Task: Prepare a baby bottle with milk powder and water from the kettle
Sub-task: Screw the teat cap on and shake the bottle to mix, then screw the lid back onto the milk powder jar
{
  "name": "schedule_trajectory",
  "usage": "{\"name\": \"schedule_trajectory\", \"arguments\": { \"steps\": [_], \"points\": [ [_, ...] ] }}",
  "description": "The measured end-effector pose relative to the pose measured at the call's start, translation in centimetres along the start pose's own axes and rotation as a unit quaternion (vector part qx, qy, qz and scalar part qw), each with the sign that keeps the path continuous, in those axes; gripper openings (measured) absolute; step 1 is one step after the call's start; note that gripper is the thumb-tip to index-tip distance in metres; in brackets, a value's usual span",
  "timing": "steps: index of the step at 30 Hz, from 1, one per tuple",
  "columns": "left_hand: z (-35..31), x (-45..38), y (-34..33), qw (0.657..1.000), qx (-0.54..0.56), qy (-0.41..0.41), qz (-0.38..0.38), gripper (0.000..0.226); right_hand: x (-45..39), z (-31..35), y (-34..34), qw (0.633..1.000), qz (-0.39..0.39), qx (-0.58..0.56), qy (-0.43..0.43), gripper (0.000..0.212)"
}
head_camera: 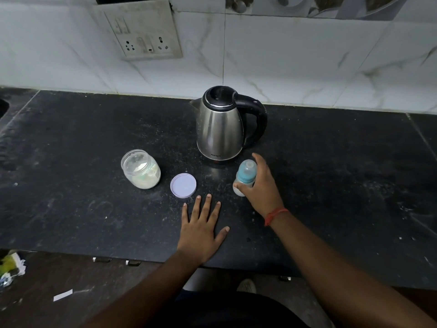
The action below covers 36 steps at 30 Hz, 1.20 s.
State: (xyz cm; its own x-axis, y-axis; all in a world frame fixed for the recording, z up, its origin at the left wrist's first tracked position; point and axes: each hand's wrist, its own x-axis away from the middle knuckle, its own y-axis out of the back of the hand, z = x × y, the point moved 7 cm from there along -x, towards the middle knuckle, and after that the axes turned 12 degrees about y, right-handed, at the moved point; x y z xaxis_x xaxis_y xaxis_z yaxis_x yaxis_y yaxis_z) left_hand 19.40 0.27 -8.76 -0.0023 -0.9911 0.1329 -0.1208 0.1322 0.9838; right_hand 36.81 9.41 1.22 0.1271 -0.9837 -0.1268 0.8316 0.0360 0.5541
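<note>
A small baby bottle (246,173) with a blue collar and clear teat stands on the black counter (331,185), just in front of the steel kettle (220,129). My right hand (261,188) is wrapped around the bottle from the right side. My left hand (203,228) lies flat on the counter, fingers spread, holding nothing. An open clear jar (140,169) of pale milk powder stands to the left, and its lilac lid (183,185) lies flat beside it, just beyond my left fingertips. The kettle's lid is closed, its black handle facing right.
A tiled wall with a socket plate (142,31) rises behind the counter. A sink edge (3,107) shows at the far left. Below the counter's front edge are cabinet handles (101,259) and scraps of litter (11,268) on the floor.
</note>
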Motion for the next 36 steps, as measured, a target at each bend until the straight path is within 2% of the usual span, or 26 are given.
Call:
{"name": "schedule_trajectory", "arguments": {
  "steps": [5,9,15,19,25,30,32,36],
  "points": [
    [-0.1,0.0,0.1,1.0,0.001,-0.004,0.007,0.076,0.2,0.1,-0.2,1.0,0.001,0.007,-0.003,0.102],
    [0.1,-0.6,1.6,0.999,0.02,-0.016,-0.019,0.075,0.2,1.3,1.0,0.998,-0.044,0.039,0.018,0.1],
    [1.9,-3.5,6.6,0.996,0.06,-0.005,-0.066,0.075,-1.2,6.7,1.4,0.971,-0.104,0.136,0.164,0.07],
    [4.1,-5.6,10.8,0.992,0.058,0.005,-0.111,0.077,-2.3,10.1,-0.5,0.955,-0.096,0.155,0.234,0.063],
    [10.3,-7.8,16.1,0.981,0.087,0.051,-0.164,0.081,-4.2,11.0,-6.0,0.964,-0.016,0.154,0.218,0.056],
    [17.2,-8.5,17.4,0.949,0.238,0.146,-0.149,0.085,-5.1,9.2,-12.0,0.955,0.129,0.21,0.166,0.066],
    [19.5,-8.5,16.8,0.924,0.325,0.166,-0.116,0.094,-5.3,8.3,-14.1,0.944,0.186,0.234,0.137,0.073],
    [21.6,-7.8,14.2,0.872,0.457,0.172,0.015,0.112,-5.2,7.3,-17.2,0.9,0.26,0.328,0.12,0.083]
  ]
}}
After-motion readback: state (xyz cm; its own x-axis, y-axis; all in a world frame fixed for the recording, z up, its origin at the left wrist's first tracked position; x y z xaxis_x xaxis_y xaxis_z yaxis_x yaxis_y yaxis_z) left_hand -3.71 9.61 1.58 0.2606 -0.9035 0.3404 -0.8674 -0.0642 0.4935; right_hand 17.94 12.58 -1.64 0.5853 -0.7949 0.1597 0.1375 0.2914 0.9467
